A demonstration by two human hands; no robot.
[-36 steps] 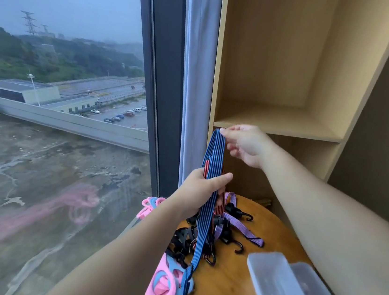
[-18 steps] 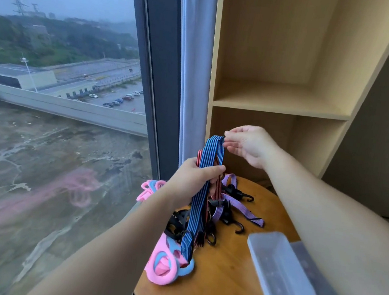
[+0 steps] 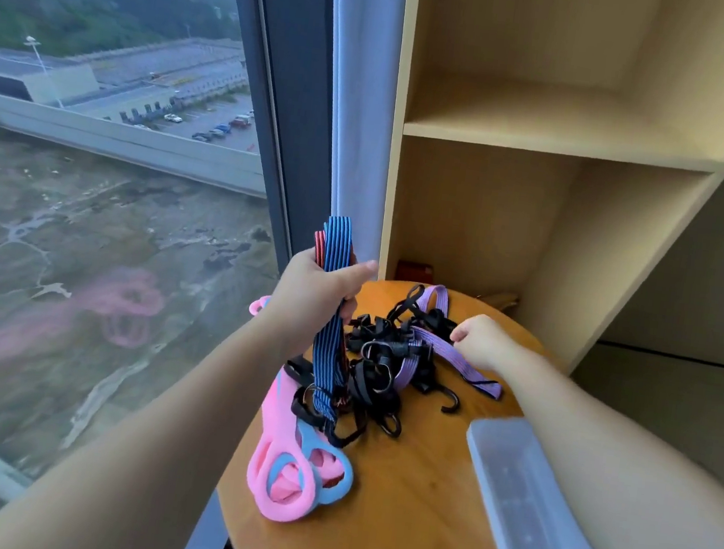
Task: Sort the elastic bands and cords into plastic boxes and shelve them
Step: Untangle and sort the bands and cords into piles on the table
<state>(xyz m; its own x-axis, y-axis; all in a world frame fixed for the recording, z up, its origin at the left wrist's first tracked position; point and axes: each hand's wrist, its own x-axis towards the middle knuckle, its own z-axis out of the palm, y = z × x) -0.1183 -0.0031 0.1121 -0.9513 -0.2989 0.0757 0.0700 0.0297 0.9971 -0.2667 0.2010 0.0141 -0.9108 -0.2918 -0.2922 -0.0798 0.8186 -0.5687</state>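
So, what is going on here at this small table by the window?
A person is sorting tangled hooked cords on the round wooden table. The left hand holds a blue striped bungee cord, with a red one, raised above the pile. The right hand pinches a purple bungee cord in the tangle. Pink and blue elastic bands lie near the table's edge. The clear plastic box looks empty and is not shelved yet.

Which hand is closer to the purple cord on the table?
Right. The right hand pinches the purple cord; the left hand is off to its left, raised, gripping the blue striped cord.
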